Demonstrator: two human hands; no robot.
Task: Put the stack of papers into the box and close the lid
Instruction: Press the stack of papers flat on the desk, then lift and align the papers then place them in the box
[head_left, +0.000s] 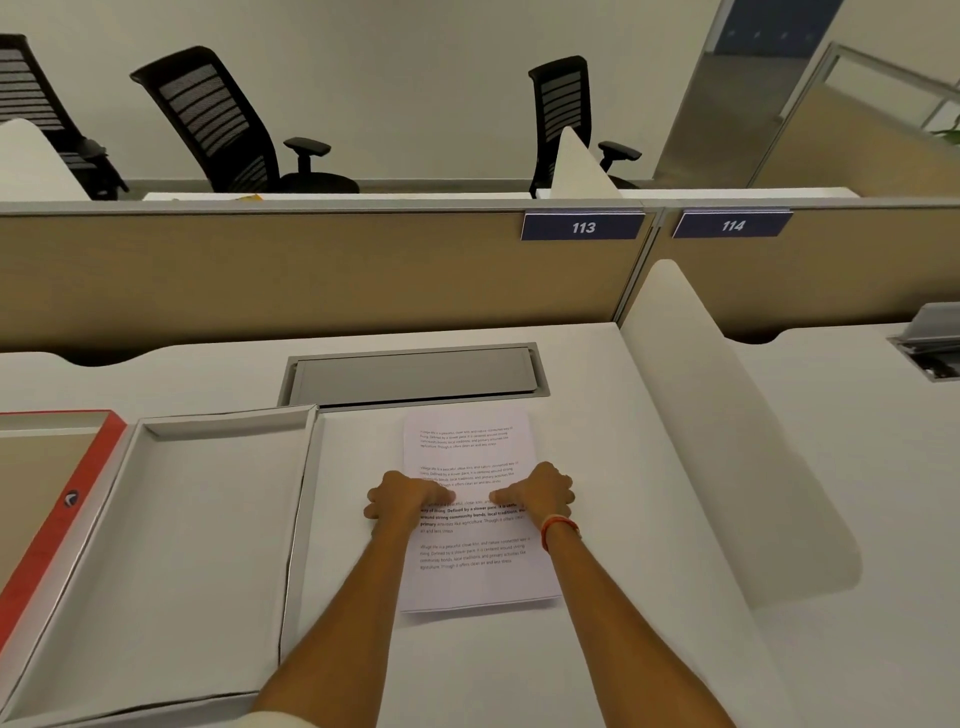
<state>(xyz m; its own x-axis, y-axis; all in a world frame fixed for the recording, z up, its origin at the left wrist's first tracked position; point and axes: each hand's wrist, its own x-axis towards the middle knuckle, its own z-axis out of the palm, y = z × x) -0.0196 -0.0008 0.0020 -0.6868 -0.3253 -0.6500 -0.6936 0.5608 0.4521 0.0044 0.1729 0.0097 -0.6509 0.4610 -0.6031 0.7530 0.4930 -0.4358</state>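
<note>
A stack of printed white papers (470, 577) lies flat on the white desk (519, 665), right of centre. My left hand (400, 499) grips the stack's left edge and my right hand (543, 496) grips its right edge, both thumbs on the top sheet. An open white box (182, 545), nothing in it, sits to the left of the papers, its right wall close to my left forearm. Its red-edged lid (57, 514) lies open at the far left, partly cut off by the frame.
A grey cable hatch (413, 376) is set into the desk just behind the papers. A white curved divider (727, 441) rises on the right. A tan partition (311, 270) with signs 113 and 114 closes the back. Black office chairs stand beyond it.
</note>
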